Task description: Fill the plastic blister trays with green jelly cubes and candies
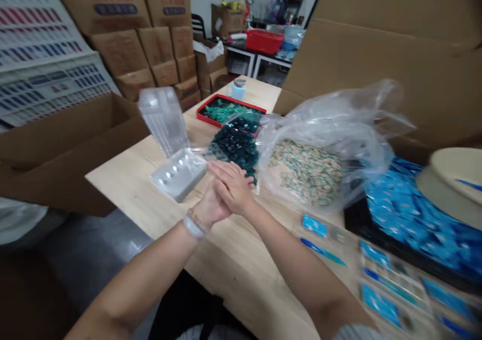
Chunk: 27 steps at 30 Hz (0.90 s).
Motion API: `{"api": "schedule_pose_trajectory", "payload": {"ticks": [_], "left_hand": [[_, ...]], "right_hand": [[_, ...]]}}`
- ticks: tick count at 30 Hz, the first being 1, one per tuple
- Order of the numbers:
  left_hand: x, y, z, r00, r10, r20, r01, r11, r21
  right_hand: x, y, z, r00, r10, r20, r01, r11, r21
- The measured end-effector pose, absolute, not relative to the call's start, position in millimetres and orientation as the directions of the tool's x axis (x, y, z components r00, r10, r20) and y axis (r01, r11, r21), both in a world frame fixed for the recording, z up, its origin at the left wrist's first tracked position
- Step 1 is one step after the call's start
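My hands are pressed together above the middle of the table. My right hand [236, 189] lies across my left with its fingers stretched out flat. Under it is my left hand [214, 207], with a pale band at the wrist. Its fingers are mostly covered, but the tips that show look extended. I see nothing held, though the space between the palms is hidden. Just left of them sits a white tray with a row of round dimples [176, 173], partly under clear plastic. Beyond my fingertips lies a heap of dark teal glossy pieces [237, 141].
A clear bag [354, 139] of small beige-and-green pieces [309, 172] is to the right. Blue packets [410, 199] fill a black tray. Teal pens [324, 252] lie nearer. Behind are a red-rimmed tray [203, 116] and a mug [237, 91]; an open carton [71, 149] stands left.
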State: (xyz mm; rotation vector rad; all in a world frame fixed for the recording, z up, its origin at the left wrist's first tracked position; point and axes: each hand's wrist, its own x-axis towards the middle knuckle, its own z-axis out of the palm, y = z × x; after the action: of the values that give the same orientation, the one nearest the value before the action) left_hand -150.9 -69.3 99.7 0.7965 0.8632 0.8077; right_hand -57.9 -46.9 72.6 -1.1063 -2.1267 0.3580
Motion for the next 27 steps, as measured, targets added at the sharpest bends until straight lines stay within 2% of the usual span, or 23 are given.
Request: {"api": "schedule_pose_trajectory", "payload": {"ticks": [3, 5, 6, 7, 9, 11, 15, 19, 23, 27], "left_hand": [[-202, -88, 102, 0.425, 0.854, -0.300, -0.021, 0.340, 0.940], [-244, -89, 103, 0.273, 0.936, -0.221, 0.235, 0.158, 0.959], [-262, -86, 102, 0.162, 0.979, -0.122, 0.388, 0.051, 0.920], [-277, -80, 100, 0.065, 0.998, -0.001, 0.546, -0.034, 0.837], [-293, -67, 92, -0.005, 0.986, 0.164, 0.795, -0.096, 0.599], [-295, -55, 83, 0.013, 0.990, 0.141, 0.919, -0.067, 0.387], [-285, -44, 72, 0.028, 1.000, 0.009, 0.991, -0.029, 0.127], [-294, -49, 77, 0.055, 0.998, 0.019, 0.998, -0.056, 0.025], [-318, -60, 87, 0.081, 0.997, -0.007, 0.997, -0.081, 0.017], [-344, -68, 90, 0.113, 0.993, -0.039, 0.993, -0.112, 0.024]], "right_hand": [[-67, -68, 40, -0.316, 0.863, 0.395, 0.687, 0.495, -0.532], [-64, -72, 23, -0.298, 0.906, 0.301, 0.741, 0.418, -0.525], [-64, -72, 19, -0.302, 0.914, 0.272, 0.747, 0.404, -0.528], [-66, -70, 18, -0.308, 0.913, 0.270, 0.741, 0.407, -0.534], [-77, -61, 23, -0.312, 0.894, 0.322, 0.730, 0.443, -0.521], [-92, -46, 32, -0.327, 0.866, 0.378, 0.761, 0.479, -0.438], [-116, -7, 38, -0.408, 0.826, 0.389, 0.834, 0.510, -0.210], [-122, 19, 29, -0.484, 0.776, 0.406, 0.811, 0.572, -0.126], [-108, 28, 34, -0.434, 0.730, 0.528, 0.775, 0.601, -0.194], [-94, 38, 80, -0.178, 0.702, 0.690, 0.743, 0.555, -0.374]]}}
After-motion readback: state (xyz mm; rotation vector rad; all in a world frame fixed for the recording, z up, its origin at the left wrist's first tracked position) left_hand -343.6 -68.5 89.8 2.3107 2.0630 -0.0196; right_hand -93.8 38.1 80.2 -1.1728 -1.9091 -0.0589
